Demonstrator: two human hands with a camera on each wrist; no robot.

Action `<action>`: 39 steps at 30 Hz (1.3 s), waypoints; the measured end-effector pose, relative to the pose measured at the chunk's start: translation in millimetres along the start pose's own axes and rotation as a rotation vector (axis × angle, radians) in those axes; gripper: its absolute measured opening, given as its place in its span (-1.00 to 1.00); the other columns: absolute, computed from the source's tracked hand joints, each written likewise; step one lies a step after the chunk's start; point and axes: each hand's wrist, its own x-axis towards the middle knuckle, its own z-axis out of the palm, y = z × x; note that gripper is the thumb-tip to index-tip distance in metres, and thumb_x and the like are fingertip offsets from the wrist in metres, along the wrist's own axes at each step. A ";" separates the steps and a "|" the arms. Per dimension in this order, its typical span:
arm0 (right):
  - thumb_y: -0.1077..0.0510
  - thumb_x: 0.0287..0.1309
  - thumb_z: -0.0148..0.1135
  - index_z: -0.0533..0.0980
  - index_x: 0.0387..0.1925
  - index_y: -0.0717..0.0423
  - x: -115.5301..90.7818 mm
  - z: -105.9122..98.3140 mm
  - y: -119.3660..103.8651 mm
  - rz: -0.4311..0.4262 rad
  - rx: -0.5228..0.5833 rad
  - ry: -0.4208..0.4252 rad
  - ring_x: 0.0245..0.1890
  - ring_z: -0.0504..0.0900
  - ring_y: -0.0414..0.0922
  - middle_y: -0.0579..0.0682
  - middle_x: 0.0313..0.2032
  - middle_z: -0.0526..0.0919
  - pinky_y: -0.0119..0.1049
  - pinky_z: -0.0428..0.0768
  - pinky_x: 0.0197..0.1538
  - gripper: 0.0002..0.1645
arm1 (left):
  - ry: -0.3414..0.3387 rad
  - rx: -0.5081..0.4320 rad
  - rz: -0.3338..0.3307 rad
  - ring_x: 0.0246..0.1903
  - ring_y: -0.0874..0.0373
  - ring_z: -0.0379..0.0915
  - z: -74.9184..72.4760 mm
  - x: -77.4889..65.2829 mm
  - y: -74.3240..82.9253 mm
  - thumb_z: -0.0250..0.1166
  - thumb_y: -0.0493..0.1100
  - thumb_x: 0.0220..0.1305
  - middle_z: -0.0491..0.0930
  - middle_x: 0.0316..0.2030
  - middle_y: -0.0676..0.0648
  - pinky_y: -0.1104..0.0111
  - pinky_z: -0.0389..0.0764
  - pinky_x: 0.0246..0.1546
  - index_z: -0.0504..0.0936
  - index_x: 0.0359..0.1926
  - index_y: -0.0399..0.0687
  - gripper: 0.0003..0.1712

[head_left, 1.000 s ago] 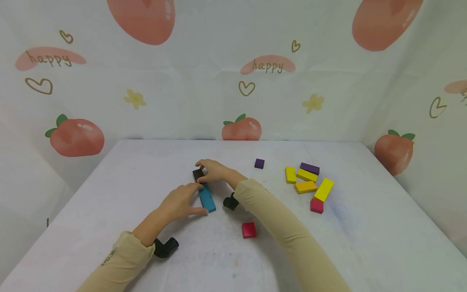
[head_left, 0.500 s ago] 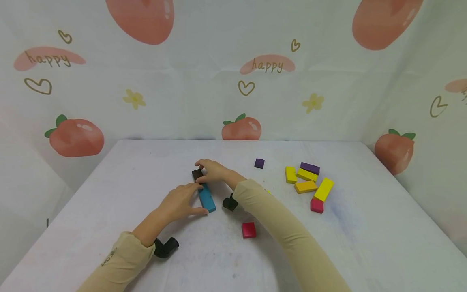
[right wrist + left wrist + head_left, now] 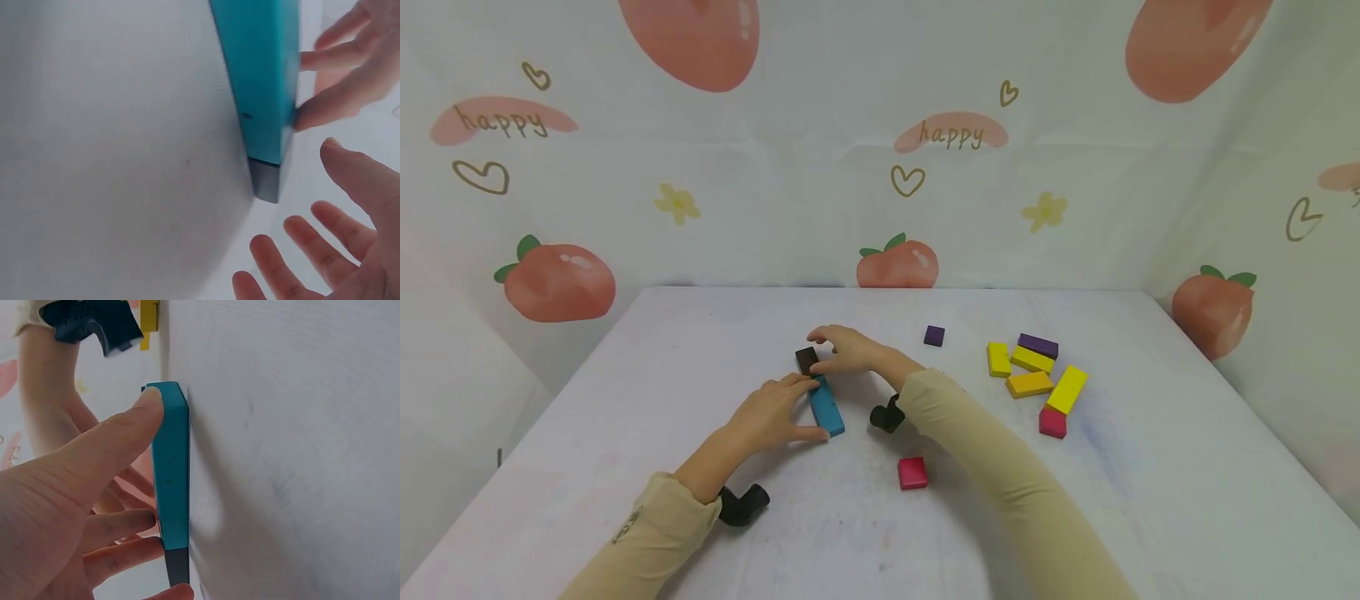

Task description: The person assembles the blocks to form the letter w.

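Note:
A long blue block (image 3: 828, 410) lies flat on the white table, with a short black block (image 3: 806, 358) end to end at its far end. My left hand (image 3: 765, 417) spans the blue block, its thumb at the near end and fingertips by the far end. In the left wrist view the thumb presses on the end of the blue block (image 3: 172, 469). My right hand (image 3: 855, 350) hovers beside the black block, fingers spread and holding nothing. The right wrist view shows its fingers apart from the black block (image 3: 266, 181).
A red block (image 3: 913, 473) lies right of the blue one, and a small purple block (image 3: 934, 336) sits farther back. To the right are several yellow blocks (image 3: 1030, 384), a long purple block (image 3: 1038, 346) and another red block (image 3: 1052, 422). Black wrist cameras (image 3: 744, 505) hang below both sleeves.
My right hand has drawn slightly right, its fingers loosening from around the black block. The left hand and the blocks stay in place.

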 end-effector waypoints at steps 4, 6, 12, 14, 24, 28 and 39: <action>0.10 0.20 0.20 0.34 0.21 0.18 -12.0 -5.2 2.6 -0.055 0.021 0.012 0.12 0.52 0.00 0.13 0.16 0.47 -0.27 0.53 0.16 -0.43 | -0.003 -0.001 -0.003 0.07 -0.30 0.39 0.9 0.8 -1.6 0.40 0.23 -0.06 0.37 0.21 -0.31 -0.08 0.47 0.05 0.39 0.23 -0.21 -0.08; 0.11 0.19 0.21 0.37 0.19 0.18 -19.3 -7.8 4.1 -0.074 0.028 0.016 0.07 0.56 0.01 0.13 0.13 0.51 -0.27 0.54 0.14 -0.45 | -0.004 -0.007 -0.003 0.07 -0.30 0.39 1.4 1.3 -2.3 0.40 0.24 -0.06 0.36 0.22 -0.32 -0.08 0.48 0.05 0.39 0.23 -0.21 -0.08; 0.12 0.20 0.19 0.38 0.16 0.21 -42.1 -14.8 10.3 -0.110 0.050 0.007 0.06 0.56 0.06 0.16 0.10 0.52 -0.17 0.55 0.15 -0.48 | -0.018 -0.010 -0.007 0.09 -0.31 0.38 1.8 2.7 -3.2 0.39 0.25 -0.05 0.35 0.23 -0.32 -0.08 0.48 0.06 0.38 0.25 -0.20 -0.07; 0.13 0.20 0.19 0.38 0.16 0.23 -49.3 -16.3 12.8 -0.131 0.058 0.005 0.06 0.56 0.08 0.18 0.09 0.53 -0.13 0.54 0.16 -0.49 | -0.025 -0.006 -0.009 0.11 -0.31 0.37 1.1 2.8 -3.1 0.38 0.25 -0.05 0.34 0.23 -0.32 -0.08 0.47 0.06 0.38 0.25 -0.20 -0.07; 0.11 0.21 0.18 0.42 0.13 0.20 -91.4 -22.0 17.8 -0.152 0.066 -0.018 -0.02 0.57 -0.02 0.15 0.03 0.57 -0.10 0.54 0.14 -0.53 | -0.032 -0.006 -0.013 0.11 -0.31 0.36 -2.3 1.9 -1.4 0.39 0.23 -0.05 0.33 0.23 -0.33 -0.09 0.47 0.06 0.38 0.25 -0.21 -0.07; 0.09 0.21 0.18 0.44 0.11 0.17 -109.4 -22.1 18.1 -0.139 0.058 -0.033 -0.05 0.58 -0.07 0.12 0.00 0.59 -0.13 0.56 0.11 -0.54 | -0.028 -0.008 -0.007 0.11 -0.31 0.36 -2.4 2.6 -1.2 0.39 0.23 -0.05 0.33 0.23 -0.33 -0.08 0.48 0.06 0.38 0.24 -0.22 -0.08; 0.06 0.14 0.25 0.48 0.03 0.13 -156.2 -15.8 27.5 -0.081 0.080 -0.072 -0.10 0.56 -0.12 0.04 -0.07 0.61 -0.33 0.60 0.00 -0.57 | -0.032 -0.015 0.014 0.12 -0.31 0.35 -1.7 1.8 -1.4 0.39 0.20 -0.02 0.32 0.24 -0.33 -0.06 0.46 0.08 0.38 0.24 -0.23 -0.10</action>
